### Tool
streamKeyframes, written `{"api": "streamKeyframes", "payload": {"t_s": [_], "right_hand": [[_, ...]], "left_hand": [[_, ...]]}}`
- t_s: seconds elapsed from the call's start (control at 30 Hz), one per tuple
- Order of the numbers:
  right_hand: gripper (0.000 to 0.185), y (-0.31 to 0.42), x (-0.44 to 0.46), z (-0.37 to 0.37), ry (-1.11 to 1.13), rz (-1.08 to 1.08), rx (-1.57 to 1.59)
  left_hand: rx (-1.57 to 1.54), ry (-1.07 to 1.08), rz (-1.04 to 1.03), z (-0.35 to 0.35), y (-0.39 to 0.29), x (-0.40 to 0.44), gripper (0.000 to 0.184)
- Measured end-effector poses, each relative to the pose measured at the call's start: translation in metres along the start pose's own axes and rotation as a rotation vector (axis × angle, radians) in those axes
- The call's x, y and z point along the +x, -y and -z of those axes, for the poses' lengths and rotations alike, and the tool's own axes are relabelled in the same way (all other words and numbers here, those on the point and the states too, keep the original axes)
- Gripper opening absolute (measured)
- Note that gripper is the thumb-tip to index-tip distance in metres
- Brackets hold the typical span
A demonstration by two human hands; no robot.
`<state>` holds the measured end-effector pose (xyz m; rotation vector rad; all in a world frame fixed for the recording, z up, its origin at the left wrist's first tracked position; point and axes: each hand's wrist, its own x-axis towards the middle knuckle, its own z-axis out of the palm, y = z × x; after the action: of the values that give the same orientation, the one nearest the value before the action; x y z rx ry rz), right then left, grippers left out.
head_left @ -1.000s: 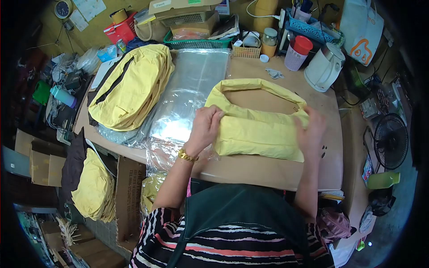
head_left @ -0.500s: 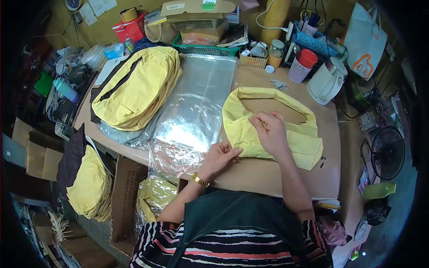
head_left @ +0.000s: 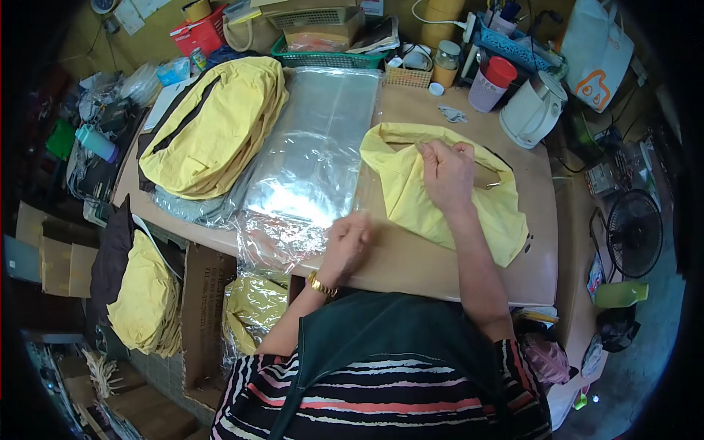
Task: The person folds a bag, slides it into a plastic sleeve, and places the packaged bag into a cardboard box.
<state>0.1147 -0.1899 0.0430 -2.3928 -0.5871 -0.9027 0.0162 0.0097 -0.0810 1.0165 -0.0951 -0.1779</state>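
Observation:
A yellow cloth bag point(head_left: 433, 205) with a wide loop at its far side lies on the brown table. My right hand point(head_left: 449, 172) is closed on the cloth near the loop and pulls it up into folds. My left hand point(head_left: 346, 246) has come off the cloth and is held to its left, over the table edge by the plastic. Its fingers look curled but are smeared by motion. Clear plastic bags point(head_left: 312, 139) lie in a flat pile left of the cloth bag. Farther left is a stack of yellow cloth pieces with black zippers point(head_left: 220, 132).
A kettle point(head_left: 534, 110), a pink cup with a red top point(head_left: 493, 84) and a jar point(head_left: 446, 64) stand at the back right. A green basket point(head_left: 330, 59) sits at the back. More yellow cloth point(head_left: 143, 301) hangs beside a cardboard box point(head_left: 209, 315) on the left.
My left hand has let go of the cloth's near edge and moved left. My right hand has closed more and drawn the cloth up. The view has shifted slightly.

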Motion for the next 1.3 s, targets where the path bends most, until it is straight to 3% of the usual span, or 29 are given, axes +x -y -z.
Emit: {"api": "streamKeyframes", "payload": {"t_s": [0.03,0.07,0.13,0.23,0.3,0.37,0.47,0.5,0.57,0.6,0.63,0.7,0.83,0.9,0.97,1.03,1.1,1.13,1.2,1.27,1.3], "right_hand": [[0.021,0.0,-0.001,-0.001,-0.008,-0.008,-0.007],[0.019,0.002,-0.004,-0.004,0.02,0.075,0.111],[0.014,0.016,-0.01,-0.006,0.108,0.172,0.249],[0.01,0.034,-0.019,0.003,0.142,0.165,0.203],[0.01,0.023,-0.037,0.023,0.089,0.104,0.051],[0.015,-0.014,-0.068,0.055,-0.015,-0.04,-0.171],[0.02,-0.078,-0.124,0.094,-0.156,-0.438,-0.359],[0.02,-0.086,-0.132,0.089,-0.166,-0.453,-0.376],[0.019,-0.101,-0.143,0.071,-0.202,-0.764,0.137],[0.02,-0.117,-0.148,0.055,-0.273,-0.49,0.074],[0.02,-0.118,-0.137,0.059,-0.292,-0.502,0.066],[0.022,-0.115,-0.114,0.069,-0.18,-0.866,0.165],[0.021,-0.11,-0.101,0.069,-0.1,-0.878,0.406],[0.019,-0.116,-0.107,0.07,0.338,-0.821,0.392],[0.018,-0.127,-0.115,0.076,0.444,-0.805,0.516],[0.017,-0.132,-0.12,0.081,0.565,-0.789,0.634],[0.013,-0.136,-0.122,0.085,0.393,-0.878,1.018],[0.013,-0.134,-0.122,0.083,0.386,-0.88,1.018],[0.011,-0.127,-0.12,0.073,-0.001,-0.787,1.239],[0.01,-0.126,-0.119,0.065,-0.102,-0.79,1.177],[0.01,-0.123,-0.118,0.063,-0.195,-0.797,1.111]], "left_hand": [[0.099,-0.012,-0.014,-0.004,-0.007,0.001,0.018],[0.422,-0.234,-0.367,-0.038,-0.042,0.003,0.019],[0.73,-0.436,-0.712,-0.06,-0.064,0.017,0.021],[1.089,-0.239,-0.899,-0.054,-0.069,0.036,0.02],[1.239,-0.163,-0.589,-0.037,-0.063,0.038,0.018],[1.095,-0.303,-0.657,-0.031,-0.053,0.034,0.014],[1.063,-0.314,-0.524,-0.026,-0.053,0.032,0.008],[1.068,-0.341,-0.549,-0.025,-0.049,0.035,0.008],[1.077,-0.344,-0.576,-0.023,-0.044,0.037,0.01],[1.096,-0.343,-0.589,-0.021,-0.043,0.039,0.012],[1.116,-0.342,-0.603,-0.02,-0.044,0.042,0.016],[1.149,-0.426,-0.713,-0.016,-0.061,0.042,0.021],[1.068,-0.403,-0.635,0.005,-0.063,0.036,0.021],[1.074,-0.379,-0.616,0.009,-0.071,0.029,0.021],[1.175,-0.256,-0.398,0.001,-0.079,0.016,0.02],[1.172,-0.271,-0.345,0.013,-0.075,0.01,0.019],[1.277,-0.361,-0.448,0.015,-0.071,0.009,0.018],[1.281,-0.364,-0.531,0.014,-0.068,0.01,0.018],[1.236,-0.389,-0.59,0.014,-0.059,0.012,0.017],[1.191,-0.415,-0.649,0.013,-0.059,0.015,0.016],[1.331,-0.419,-0.648,0.011,-0.062,0.016,0.013]]}}
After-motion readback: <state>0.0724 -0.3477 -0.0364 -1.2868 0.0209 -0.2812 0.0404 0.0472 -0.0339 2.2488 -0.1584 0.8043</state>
